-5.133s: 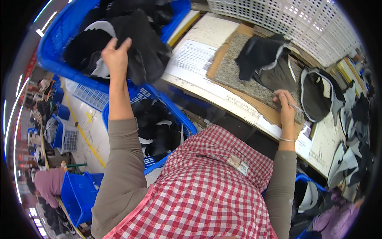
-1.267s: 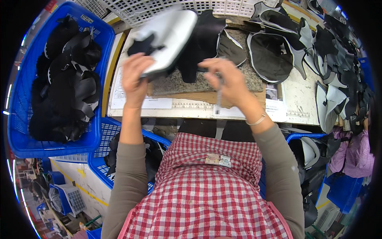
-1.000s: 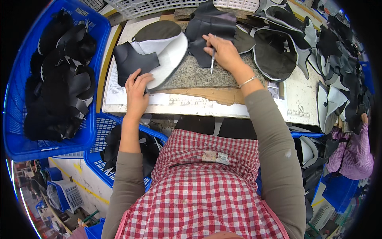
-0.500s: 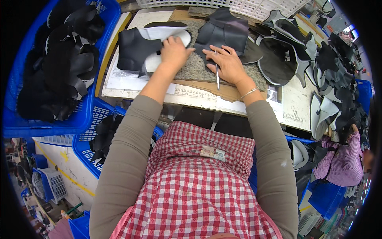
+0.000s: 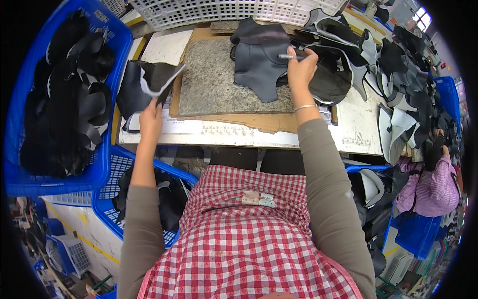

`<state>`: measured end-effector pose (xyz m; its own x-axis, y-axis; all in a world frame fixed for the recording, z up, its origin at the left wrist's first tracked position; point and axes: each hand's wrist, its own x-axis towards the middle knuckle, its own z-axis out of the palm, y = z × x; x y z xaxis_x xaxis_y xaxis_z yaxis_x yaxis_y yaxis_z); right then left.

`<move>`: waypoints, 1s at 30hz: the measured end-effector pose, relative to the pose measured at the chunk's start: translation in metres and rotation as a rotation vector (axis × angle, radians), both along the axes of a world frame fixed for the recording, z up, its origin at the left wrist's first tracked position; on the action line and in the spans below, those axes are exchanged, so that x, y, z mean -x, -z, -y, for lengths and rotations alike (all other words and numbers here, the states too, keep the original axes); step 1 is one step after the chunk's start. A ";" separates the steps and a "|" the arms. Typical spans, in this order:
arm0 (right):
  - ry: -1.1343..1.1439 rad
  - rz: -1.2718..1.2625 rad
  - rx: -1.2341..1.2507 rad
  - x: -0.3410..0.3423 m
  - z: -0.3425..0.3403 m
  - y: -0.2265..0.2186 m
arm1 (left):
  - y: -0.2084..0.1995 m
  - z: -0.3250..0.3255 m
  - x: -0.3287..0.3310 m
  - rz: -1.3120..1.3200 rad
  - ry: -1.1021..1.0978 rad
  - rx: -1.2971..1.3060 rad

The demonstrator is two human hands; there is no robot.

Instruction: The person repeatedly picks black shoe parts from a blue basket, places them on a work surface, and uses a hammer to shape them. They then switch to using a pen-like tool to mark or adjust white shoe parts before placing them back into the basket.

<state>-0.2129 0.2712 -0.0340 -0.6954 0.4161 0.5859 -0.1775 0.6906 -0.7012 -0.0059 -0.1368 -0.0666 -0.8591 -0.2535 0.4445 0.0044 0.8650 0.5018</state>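
Observation:
My left hand is closed on the near edge of a black shoe upper piece with a whitish lining, lifted and folded at the table's left. In my right hand a silver pen lies between thumb and fingers, its end pointing left. Below the pen, another black shoe upper piece lies spread over the right part of a speckled stone slab. The right hand is over this piece's right edge; I cannot tell whether it touches.
More dark upper pieces are piled to the right. A blue basket of black pieces stands left, another blue basket below it. A white crate borders the back. A person in a pink checked top is at far right.
My left hand has moved left, carrying a lined upper piece off the slab. The right hand has risen off the other piece and shifted right, still with the pen.

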 end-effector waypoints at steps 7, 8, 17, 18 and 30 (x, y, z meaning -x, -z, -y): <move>-0.973 0.490 0.667 0.004 0.052 -0.063 | 0.002 -0.018 -0.005 0.074 -0.063 0.059; -1.029 0.376 0.765 -0.008 0.060 -0.073 | -0.005 -0.016 0.005 0.064 -0.030 0.063; -0.695 -0.484 0.643 -0.041 -0.026 -0.162 | -0.101 -0.005 0.044 -0.587 0.037 -0.392; -0.738 -0.519 0.663 -0.030 -0.032 -0.157 | -0.102 -0.017 0.044 -0.587 0.097 -0.317; -0.717 -0.196 0.425 -0.094 -0.028 -0.046 | -0.036 -0.121 0.089 0.202 0.610 0.121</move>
<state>-0.1184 0.2992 0.0117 -0.7772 0.1255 0.6166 -0.6158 0.0500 -0.7863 -0.0946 -0.0157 -0.0310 -0.9026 0.3474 0.2543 0.4281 0.7876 0.4432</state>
